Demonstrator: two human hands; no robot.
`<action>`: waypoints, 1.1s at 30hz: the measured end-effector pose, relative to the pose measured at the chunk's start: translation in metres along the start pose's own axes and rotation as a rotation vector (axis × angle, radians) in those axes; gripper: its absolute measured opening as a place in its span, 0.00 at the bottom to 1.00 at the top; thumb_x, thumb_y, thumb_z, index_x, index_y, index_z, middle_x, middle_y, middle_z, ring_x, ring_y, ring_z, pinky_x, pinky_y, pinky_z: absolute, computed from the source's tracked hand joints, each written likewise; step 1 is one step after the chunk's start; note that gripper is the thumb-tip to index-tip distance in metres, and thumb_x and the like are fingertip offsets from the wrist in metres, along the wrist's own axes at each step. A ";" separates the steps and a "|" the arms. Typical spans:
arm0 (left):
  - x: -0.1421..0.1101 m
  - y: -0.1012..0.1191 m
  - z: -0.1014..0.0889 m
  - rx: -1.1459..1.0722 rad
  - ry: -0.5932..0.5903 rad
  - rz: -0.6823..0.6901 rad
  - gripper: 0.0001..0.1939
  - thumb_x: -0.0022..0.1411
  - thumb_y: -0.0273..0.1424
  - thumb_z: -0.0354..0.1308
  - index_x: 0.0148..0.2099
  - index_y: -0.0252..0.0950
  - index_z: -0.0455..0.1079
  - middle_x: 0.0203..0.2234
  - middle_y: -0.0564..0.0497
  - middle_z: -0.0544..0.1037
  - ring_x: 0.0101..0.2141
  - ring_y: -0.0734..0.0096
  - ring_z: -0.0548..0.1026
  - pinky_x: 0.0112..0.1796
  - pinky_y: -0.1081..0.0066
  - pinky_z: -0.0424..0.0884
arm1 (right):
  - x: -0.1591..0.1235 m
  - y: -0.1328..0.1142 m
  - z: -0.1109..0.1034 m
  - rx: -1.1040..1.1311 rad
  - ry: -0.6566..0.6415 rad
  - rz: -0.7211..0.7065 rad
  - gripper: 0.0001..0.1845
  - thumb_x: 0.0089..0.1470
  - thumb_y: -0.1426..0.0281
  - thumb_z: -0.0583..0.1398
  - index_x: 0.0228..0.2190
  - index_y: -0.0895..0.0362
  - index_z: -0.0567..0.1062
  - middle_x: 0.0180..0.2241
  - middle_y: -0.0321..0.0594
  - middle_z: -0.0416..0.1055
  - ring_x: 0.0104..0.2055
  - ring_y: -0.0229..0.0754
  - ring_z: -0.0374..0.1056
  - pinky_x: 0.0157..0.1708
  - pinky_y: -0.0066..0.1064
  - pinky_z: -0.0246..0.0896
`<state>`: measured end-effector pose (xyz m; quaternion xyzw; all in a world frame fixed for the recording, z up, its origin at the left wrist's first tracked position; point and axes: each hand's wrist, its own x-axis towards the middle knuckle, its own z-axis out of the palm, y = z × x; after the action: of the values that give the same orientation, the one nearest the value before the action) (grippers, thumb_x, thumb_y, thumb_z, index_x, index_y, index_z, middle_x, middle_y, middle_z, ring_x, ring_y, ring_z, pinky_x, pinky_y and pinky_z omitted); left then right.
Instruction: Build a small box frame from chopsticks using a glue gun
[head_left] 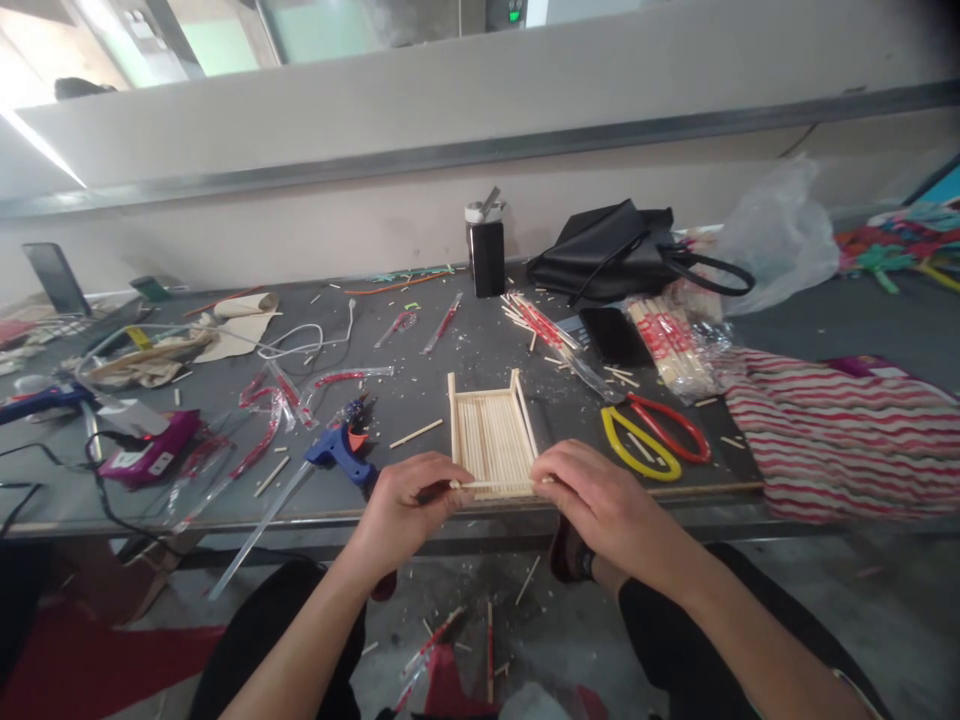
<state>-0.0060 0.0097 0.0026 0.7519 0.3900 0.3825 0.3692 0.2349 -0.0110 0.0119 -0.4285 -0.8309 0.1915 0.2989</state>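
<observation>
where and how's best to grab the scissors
Probably by the scissors' yellow loop and red loop together, coming from the near right: the loops lie spread toward you, while the blades point away to the left.

The only view comes from a camera worn on the person's head, facing forward and down across the table [420, 400]. It looks from above the lap, with both forearms reaching in from the lower edge, the table's near edge fairly close and the wall [360, 220] farther off, behind the table.
</observation>
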 end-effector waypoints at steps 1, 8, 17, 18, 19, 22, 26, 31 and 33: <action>0.000 0.000 0.000 -0.003 0.002 -0.003 0.04 0.58 0.29 0.61 0.35 0.36 0.76 0.29 0.48 0.78 0.30 0.70 0.75 0.33 0.72 0.70 | 0.000 0.000 0.000 -0.001 -0.001 0.003 0.07 0.63 0.74 0.51 0.32 0.55 0.66 0.32 0.38 0.67 0.38 0.40 0.63 0.39 0.32 0.60; 0.001 0.000 0.001 0.002 0.013 0.009 0.03 0.58 0.29 0.61 0.34 0.36 0.76 0.28 0.48 0.78 0.30 0.70 0.74 0.31 0.72 0.69 | 0.001 0.000 0.001 0.014 0.003 0.003 0.08 0.63 0.73 0.51 0.33 0.55 0.67 0.32 0.39 0.67 0.38 0.40 0.64 0.39 0.33 0.60; 0.004 0.000 -0.002 -0.008 -0.023 0.020 0.03 0.57 0.29 0.63 0.34 0.35 0.76 0.28 0.48 0.78 0.29 0.70 0.74 0.30 0.73 0.68 | 0.001 0.001 0.001 0.020 -0.018 0.009 0.08 0.63 0.73 0.50 0.32 0.55 0.66 0.32 0.38 0.66 0.38 0.40 0.63 0.39 0.33 0.59; 0.004 -0.001 -0.002 -0.010 -0.024 0.019 0.03 0.56 0.29 0.63 0.34 0.35 0.76 0.28 0.48 0.78 0.29 0.70 0.74 0.30 0.73 0.68 | 0.001 0.001 0.001 0.019 -0.019 0.007 0.08 0.64 0.73 0.50 0.32 0.55 0.66 0.32 0.38 0.66 0.38 0.40 0.63 0.39 0.33 0.59; 0.004 -0.001 -0.002 -0.010 -0.028 0.015 0.03 0.56 0.29 0.63 0.33 0.35 0.76 0.28 0.48 0.77 0.29 0.70 0.73 0.31 0.72 0.68 | 0.001 0.001 0.001 0.018 -0.018 0.004 0.08 0.64 0.73 0.50 0.32 0.55 0.66 0.32 0.38 0.66 0.38 0.40 0.63 0.39 0.33 0.60; 0.004 -0.001 -0.002 -0.010 -0.031 0.007 0.03 0.57 0.29 0.63 0.33 0.35 0.76 0.28 0.48 0.77 0.29 0.70 0.73 0.31 0.72 0.68 | 0.002 0.001 0.002 0.019 -0.011 0.007 0.08 0.64 0.73 0.50 0.32 0.55 0.67 0.32 0.39 0.67 0.38 0.40 0.63 0.39 0.34 0.60; 0.004 -0.002 -0.002 -0.012 -0.019 0.025 0.04 0.57 0.30 0.62 0.33 0.36 0.76 0.28 0.48 0.78 0.29 0.70 0.74 0.31 0.72 0.69 | 0.002 0.001 0.002 0.016 -0.005 0.011 0.08 0.63 0.72 0.51 0.32 0.55 0.68 0.32 0.39 0.68 0.38 0.40 0.64 0.38 0.34 0.61; 0.004 -0.003 -0.002 -0.010 -0.014 0.046 0.04 0.58 0.31 0.62 0.33 0.36 0.76 0.28 0.47 0.78 0.28 0.70 0.74 0.30 0.72 0.68 | 0.002 0.001 0.003 0.001 0.005 -0.002 0.09 0.63 0.73 0.51 0.32 0.55 0.68 0.32 0.39 0.68 0.37 0.40 0.64 0.38 0.34 0.61; 0.004 -0.003 -0.001 -0.009 -0.014 0.048 0.04 0.58 0.31 0.62 0.33 0.36 0.76 0.28 0.47 0.78 0.28 0.70 0.74 0.30 0.72 0.69 | 0.002 0.002 0.003 -0.005 0.015 -0.008 0.09 0.63 0.73 0.51 0.31 0.55 0.68 0.31 0.39 0.68 0.37 0.40 0.64 0.37 0.34 0.62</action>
<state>-0.0067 0.0148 0.0015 0.7618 0.3677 0.3878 0.3661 0.2330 -0.0086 0.0091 -0.4272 -0.8308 0.1853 0.3049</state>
